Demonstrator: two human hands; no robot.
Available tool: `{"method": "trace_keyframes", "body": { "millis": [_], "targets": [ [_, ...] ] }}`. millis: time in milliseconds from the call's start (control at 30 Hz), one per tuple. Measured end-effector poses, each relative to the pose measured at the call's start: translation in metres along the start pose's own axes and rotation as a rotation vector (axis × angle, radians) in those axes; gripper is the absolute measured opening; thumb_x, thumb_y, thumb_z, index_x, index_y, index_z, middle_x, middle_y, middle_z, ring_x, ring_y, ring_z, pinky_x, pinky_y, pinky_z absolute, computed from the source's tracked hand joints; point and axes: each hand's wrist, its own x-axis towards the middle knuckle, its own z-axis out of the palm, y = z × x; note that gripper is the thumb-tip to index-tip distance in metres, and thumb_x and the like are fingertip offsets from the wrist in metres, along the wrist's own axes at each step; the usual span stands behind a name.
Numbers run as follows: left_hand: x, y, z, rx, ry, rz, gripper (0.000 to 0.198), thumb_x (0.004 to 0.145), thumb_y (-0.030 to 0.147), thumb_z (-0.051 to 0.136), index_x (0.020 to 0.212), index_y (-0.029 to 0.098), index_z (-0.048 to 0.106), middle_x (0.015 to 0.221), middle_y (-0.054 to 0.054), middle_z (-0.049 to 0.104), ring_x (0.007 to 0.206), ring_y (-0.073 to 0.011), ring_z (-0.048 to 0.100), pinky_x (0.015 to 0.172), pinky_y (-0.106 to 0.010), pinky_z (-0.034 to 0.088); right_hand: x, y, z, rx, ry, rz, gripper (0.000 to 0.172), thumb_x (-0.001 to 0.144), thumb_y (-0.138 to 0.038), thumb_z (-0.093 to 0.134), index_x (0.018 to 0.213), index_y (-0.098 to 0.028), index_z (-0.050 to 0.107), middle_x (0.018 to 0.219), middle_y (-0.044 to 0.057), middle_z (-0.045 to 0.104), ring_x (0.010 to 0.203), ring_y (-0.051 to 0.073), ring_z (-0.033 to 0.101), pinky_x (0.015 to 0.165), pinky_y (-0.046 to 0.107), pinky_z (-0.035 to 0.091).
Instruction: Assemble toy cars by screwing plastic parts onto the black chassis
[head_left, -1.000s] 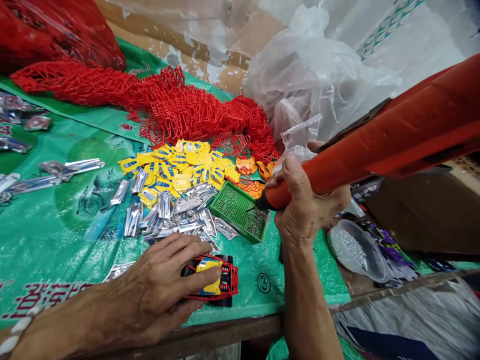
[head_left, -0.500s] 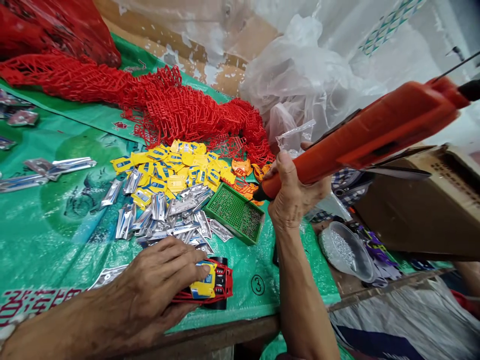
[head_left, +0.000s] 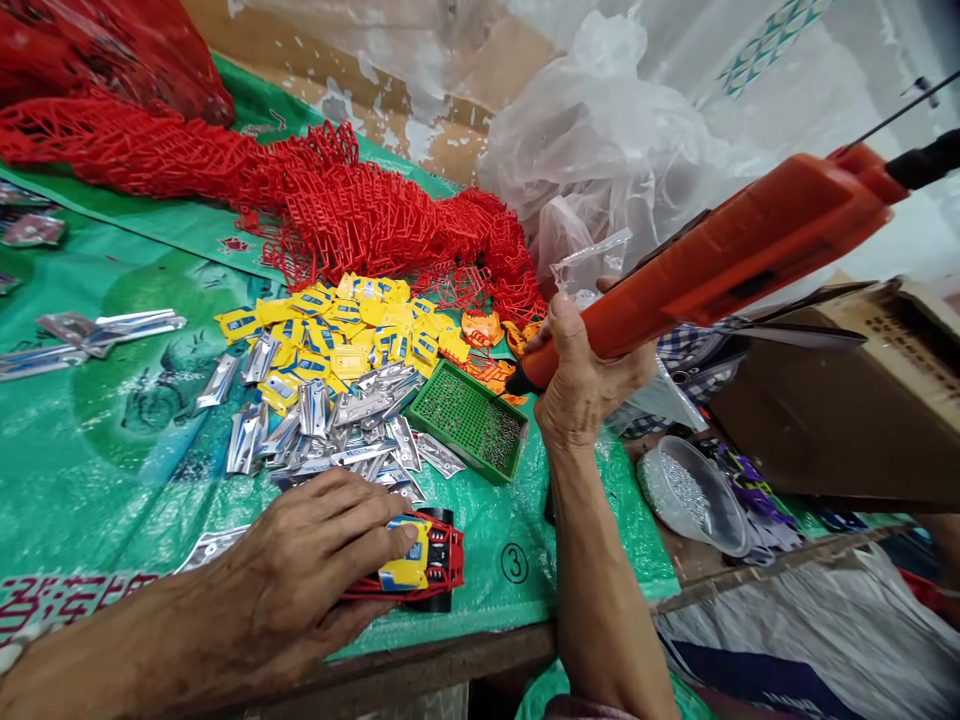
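My left hand (head_left: 330,550) is closed around a toy car (head_left: 409,560) with a red frame, a yellow and blue panel and black wheels, resting near the table's front edge. My right hand (head_left: 585,380) grips an orange electric screwdriver (head_left: 727,255), tilted with its tip down at the left. That tip is over a green perforated tray (head_left: 457,445) holding many small screws; whether it touches one is too small to tell. Silver panels (head_left: 322,420) lie in a heap beyond my left hand. Behind them is a pile of yellow panels (head_left: 345,330).
Red plastic frames (head_left: 337,200) stretch along the back. Orange parts (head_left: 484,330) lie behind the tray. At the right are a clear bowl (head_left: 682,490) of small metal pieces and a cardboard box (head_left: 840,420). Clear plastic bags (head_left: 600,130) bulge at the back right.
The view has shifted slightly. Both hands keep their holds, on the toy car and the electric screwdriver, and the screwdriver tip stays over the tray.
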Motion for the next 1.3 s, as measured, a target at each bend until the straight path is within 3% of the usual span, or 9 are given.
{"method": "trace_keyframes", "body": {
  "millis": [667, 967, 1300],
  "targets": [
    [0.005, -0.004, -0.004, 0.045, -0.015, 0.061, 0.022, 0.101, 0.024, 0.05, 0.121, 0.017, 0.053, 0.116, -0.01, 0.071, 0.104, -0.0212, 0.066, 0.092, -0.035, 0.05, 0.002, -0.006, 0.002, 0.041, -0.006, 0.078, 0.045, 0.068, -0.044, 0.082, 0.097, -0.024, 0.054, 0.058, -0.01, 0.059, 0.043, 0.015, 0.057, 0.051, 0.031, 0.049],
    [0.011, -0.002, -0.007, 0.034, 0.0, 0.061, 0.018, 0.104, 0.026, 0.044, 0.114, 0.016, 0.055, 0.109, -0.009, 0.073, 0.096, -0.0214, 0.067, 0.085, -0.035, 0.051, 0.001, -0.009, 0.005, 0.103, 0.011, 0.072, 0.036, 0.068, -0.037, 0.081, 0.088, -0.027, 0.053, 0.057, -0.011, 0.056, 0.041, 0.014, 0.055, 0.04, 0.03, 0.047],
    [0.005, -0.004, -0.005, 0.015, -0.051, 0.053, 0.022, 0.101, 0.024, 0.05, 0.122, 0.017, 0.052, 0.119, -0.01, 0.07, 0.104, -0.0219, 0.064, 0.092, -0.036, 0.049, 0.002, -0.008, 0.003, 0.095, 0.015, 0.09, 0.038, 0.069, -0.038, 0.082, 0.092, -0.026, 0.054, 0.056, -0.013, 0.059, 0.042, 0.014, 0.058, 0.042, 0.03, 0.049]
  ]
}}
